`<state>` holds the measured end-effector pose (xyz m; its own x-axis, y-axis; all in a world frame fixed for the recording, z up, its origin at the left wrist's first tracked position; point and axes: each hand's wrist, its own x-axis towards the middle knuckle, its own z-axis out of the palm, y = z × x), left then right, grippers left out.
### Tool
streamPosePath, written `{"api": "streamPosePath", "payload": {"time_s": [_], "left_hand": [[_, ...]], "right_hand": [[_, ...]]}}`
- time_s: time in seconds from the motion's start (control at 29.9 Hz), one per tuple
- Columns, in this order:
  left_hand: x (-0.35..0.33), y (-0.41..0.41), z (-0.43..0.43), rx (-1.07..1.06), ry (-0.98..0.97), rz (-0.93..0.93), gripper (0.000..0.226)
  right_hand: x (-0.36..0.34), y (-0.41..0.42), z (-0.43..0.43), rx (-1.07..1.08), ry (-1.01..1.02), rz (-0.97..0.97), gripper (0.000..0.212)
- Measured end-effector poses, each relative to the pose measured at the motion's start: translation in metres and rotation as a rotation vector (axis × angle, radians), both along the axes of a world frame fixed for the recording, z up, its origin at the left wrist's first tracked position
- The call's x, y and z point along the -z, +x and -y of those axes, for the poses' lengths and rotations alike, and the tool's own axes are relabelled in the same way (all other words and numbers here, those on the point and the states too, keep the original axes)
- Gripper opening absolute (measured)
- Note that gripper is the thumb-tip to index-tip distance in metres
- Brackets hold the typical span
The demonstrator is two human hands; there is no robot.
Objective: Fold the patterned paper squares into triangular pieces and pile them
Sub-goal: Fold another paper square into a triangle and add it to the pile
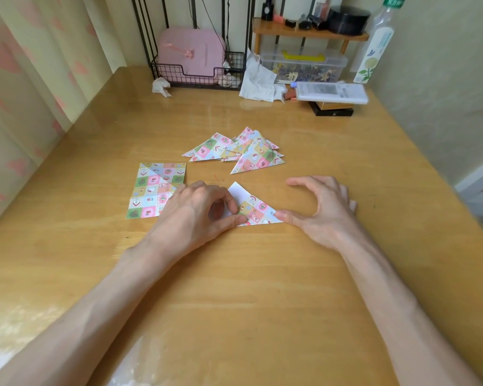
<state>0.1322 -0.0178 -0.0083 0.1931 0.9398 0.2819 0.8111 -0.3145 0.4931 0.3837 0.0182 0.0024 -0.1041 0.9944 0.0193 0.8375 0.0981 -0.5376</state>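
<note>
A half-folded patterned paper (255,210) lies on the wooden table in front of me, its white back showing at the upper left. My left hand (198,210) pinches its left part between thumb and fingers. My right hand (318,207) presses the right corner down with the thumb, its other fingers arched above the table. A stack of flat patterned squares (154,190) lies to the left, partly under my left hand. Beyond, a loose pile of folded triangles (243,150) rests on the table.
At the back stand a black wire rack with a pink case (191,55), crumpled tissues (255,79), a clear plastic box (304,66), a small wooden shelf (304,32), a tall bottle (374,45) and a wrapped white pack (331,91). A curtain hangs on the left.
</note>
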Motion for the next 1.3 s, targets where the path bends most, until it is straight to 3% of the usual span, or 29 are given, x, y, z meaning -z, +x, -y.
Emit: {"api": "streamPosePath", "payload": {"time_s": [0.3,0.43,0.54,0.67,0.77,0.84,0.97,1.17,1.3], "left_hand": [[0.001,0.0,0.001,-0.001,0.013,-0.009,0.033],[-0.002,-0.001,0.004,0.057,0.027,-0.008,0.037],[-0.002,-0.002,0.004,0.075,0.045,-0.025,0.027],[-0.001,-0.004,0.003,0.05,0.047,-0.01,0.016],[0.0,-0.005,0.002,0.037,0.038,-0.003,0.019],[0.0,-0.005,0.002,0.047,0.028,0.005,0.02],[-0.002,-0.006,0.002,0.07,0.045,0.058,0.023],[-0.004,-0.008,0.0,0.101,0.026,0.117,0.038],[-0.012,-0.018,-0.001,0.254,-0.076,0.075,0.084]], "right_hand": [[-0.004,0.006,0.0,-0.014,-0.011,0.04,0.06],[-0.005,0.003,0.002,-0.05,-0.001,0.039,0.042],[-0.005,-0.002,0.003,-0.093,0.048,-0.028,0.026],[-0.005,-0.013,0.007,-0.148,0.094,-0.045,0.033],[-0.002,-0.02,0.012,-0.159,0.109,-0.027,0.027],[-0.002,-0.025,0.013,-0.174,0.098,-0.135,0.015],[-0.008,-0.028,0.014,-0.192,-0.055,-0.561,0.007],[-0.009,-0.022,0.008,-0.112,-0.122,-0.598,0.014],[-0.014,-0.013,0.004,-0.039,-0.151,-0.656,0.011]]}}
